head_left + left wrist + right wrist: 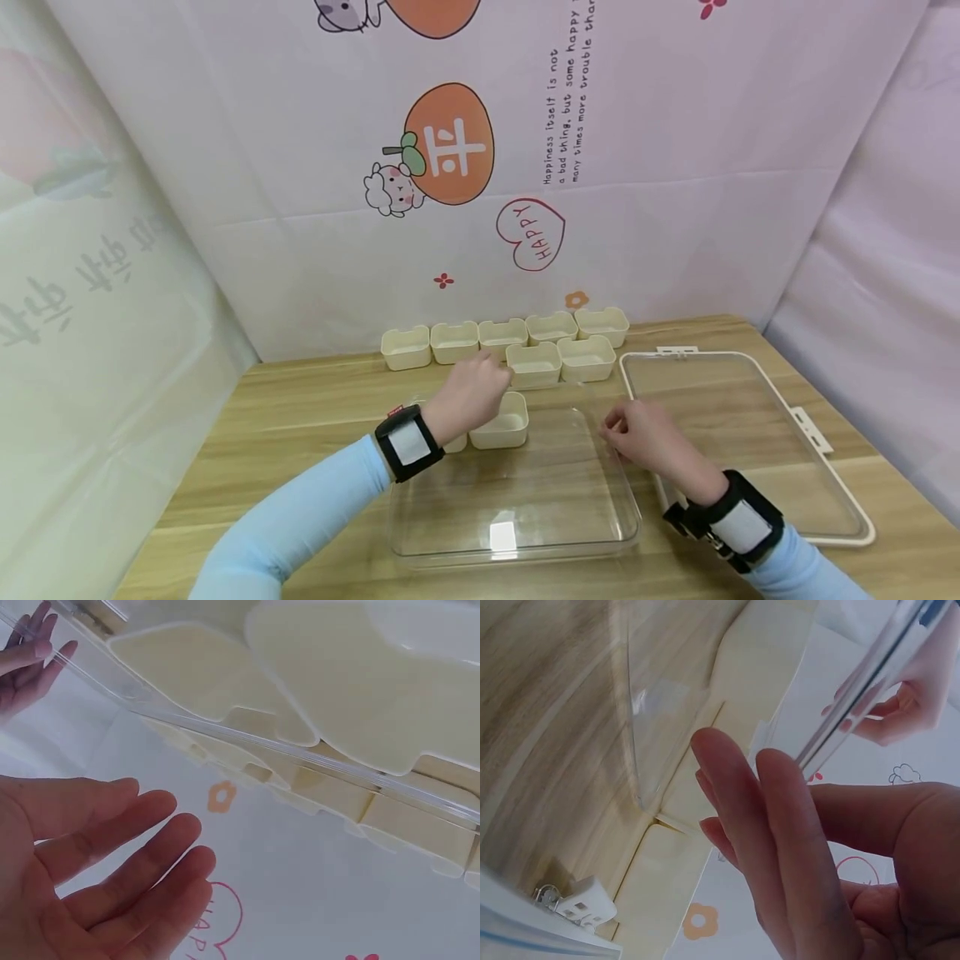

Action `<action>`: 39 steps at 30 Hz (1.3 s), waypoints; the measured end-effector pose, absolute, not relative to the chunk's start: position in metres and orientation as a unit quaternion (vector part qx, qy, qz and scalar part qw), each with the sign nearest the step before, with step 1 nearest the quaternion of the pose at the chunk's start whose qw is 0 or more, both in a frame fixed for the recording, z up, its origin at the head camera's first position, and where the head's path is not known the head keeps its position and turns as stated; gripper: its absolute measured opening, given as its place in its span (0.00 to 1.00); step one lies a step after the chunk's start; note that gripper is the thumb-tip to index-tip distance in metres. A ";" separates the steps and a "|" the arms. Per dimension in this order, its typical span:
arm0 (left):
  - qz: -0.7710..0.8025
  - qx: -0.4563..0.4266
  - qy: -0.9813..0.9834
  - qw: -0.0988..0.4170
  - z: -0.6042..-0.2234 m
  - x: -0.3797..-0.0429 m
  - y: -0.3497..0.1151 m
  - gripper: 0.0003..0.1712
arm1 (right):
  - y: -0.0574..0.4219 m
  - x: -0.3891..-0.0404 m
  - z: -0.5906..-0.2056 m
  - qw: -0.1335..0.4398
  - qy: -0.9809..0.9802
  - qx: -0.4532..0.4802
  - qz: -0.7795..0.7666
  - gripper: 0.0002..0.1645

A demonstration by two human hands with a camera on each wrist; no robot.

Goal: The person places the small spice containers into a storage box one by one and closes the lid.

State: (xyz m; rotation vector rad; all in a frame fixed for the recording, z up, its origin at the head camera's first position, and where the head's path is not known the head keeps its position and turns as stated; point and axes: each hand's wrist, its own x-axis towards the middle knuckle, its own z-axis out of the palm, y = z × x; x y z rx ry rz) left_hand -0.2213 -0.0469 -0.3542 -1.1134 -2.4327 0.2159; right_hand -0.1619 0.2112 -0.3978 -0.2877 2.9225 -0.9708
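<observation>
Two small cream bins stand in the far left part of a clear plastic box [517, 546]. One cream bin [500, 427] shows well; the other [455, 443] is mostly behind my left wrist. My left hand [468, 396] is above these bins, and in the left wrist view its fingers reach out loosely with nothing between them. At the box's right wall is my right hand [648, 437]. Its fingers are extended in the right wrist view, close to the clear rim [862, 690]; whether they touch it I cannot tell.
Several more cream bins [453, 343] stand in rows along the table's back edge, by the printed cloth [315, 275]. To the right lies a clear lid [727, 442] with a white frame and white clips [812, 429]. Wooden table [285, 442] surrounds the box.
</observation>
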 end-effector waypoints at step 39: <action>0.086 -0.408 -0.902 0.109 -0.360 -0.288 -0.005 0.12 | 0.214 -0.166 -0.399 0.050 0.940 -0.077 -0.329 0.07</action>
